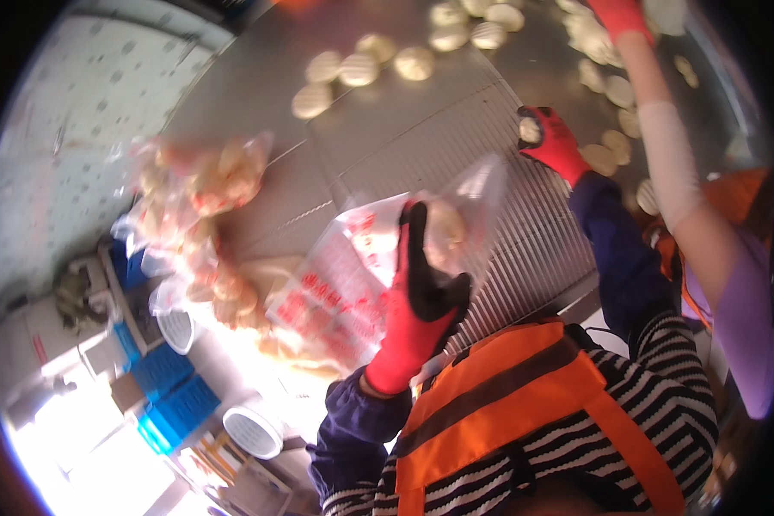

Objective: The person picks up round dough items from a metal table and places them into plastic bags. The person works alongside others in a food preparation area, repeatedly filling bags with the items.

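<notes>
My left hand (pixel 419 297), in a red glove with a black palm, holds a clear plastic bag (pixel 335 297) with red printing. A round, pale bread-like piece (pixel 447 229) shows through the plastic beyond the fingers. Farther out on the right, my right hand (pixel 555 142) wears a matching glove and grips another small round piece (pixel 529 130) between thumb and fingers. Beneath both hands lies a metal work surface (pixel 413 142) with a slatted or grooved section (pixel 522 238). Motion blurs the bag, and how full it is cannot be told.
Filled clear bags (pixel 213 180) line the left edge. Loose round pieces (pixel 359 69) lie at the far side, with more (pixel 616 148) at right. A co-worker's bare arm (pixel 667 142) reaches in there. Blue crates (pixel 174 393) and a white bucket (pixel 253 431) stand below left.
</notes>
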Demonstrator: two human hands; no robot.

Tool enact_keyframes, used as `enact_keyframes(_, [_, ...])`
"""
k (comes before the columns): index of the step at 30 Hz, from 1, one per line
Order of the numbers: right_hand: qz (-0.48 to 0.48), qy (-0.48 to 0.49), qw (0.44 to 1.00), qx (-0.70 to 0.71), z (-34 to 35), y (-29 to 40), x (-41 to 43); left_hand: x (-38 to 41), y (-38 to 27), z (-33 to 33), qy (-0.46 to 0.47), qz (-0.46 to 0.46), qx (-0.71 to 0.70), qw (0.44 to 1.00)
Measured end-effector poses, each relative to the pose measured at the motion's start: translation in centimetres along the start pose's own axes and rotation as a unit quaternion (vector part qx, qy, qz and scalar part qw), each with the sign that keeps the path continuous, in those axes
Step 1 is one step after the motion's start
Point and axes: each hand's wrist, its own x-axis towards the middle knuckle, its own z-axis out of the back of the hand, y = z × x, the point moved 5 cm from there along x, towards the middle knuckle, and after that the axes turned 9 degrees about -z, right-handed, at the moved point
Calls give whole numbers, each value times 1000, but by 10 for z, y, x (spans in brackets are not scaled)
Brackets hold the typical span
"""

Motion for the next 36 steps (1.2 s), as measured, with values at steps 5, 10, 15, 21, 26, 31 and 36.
enact_keyframes(5, [70, -69, 918, 383, 92, 133, -52, 0, 1, -1, -18, 31, -89, 995])
enact_keyframes(10, [210, 12, 937, 279, 111, 186, -120, 2, 12, -3, -12, 12, -84, 996])
enact_keyframes(15, [-49, -138, 989, -34, 92, 39, -109, -5, 7, -15, -19, 56, -74, 995])
enact_keyframes(21, [-74, -42, 994, -71, 44, -40, -81, -2, 9, -20, 28, -19, 22, 999])
enact_keyframes(26, [-11, -33, 882, 470, 119, 78, -80, 2, -1, -32, 25, 36, -56, 997])
enact_keyframes(31, [23, 27, 957, 289, 138, 86, -126, 3, 1, -31, 36, 80, -30, 996])
enact_keyframes(36, [-158, -56, 977, -132, 72, -52, -152, -9, -6, -25, -4, 80, -31, 996])
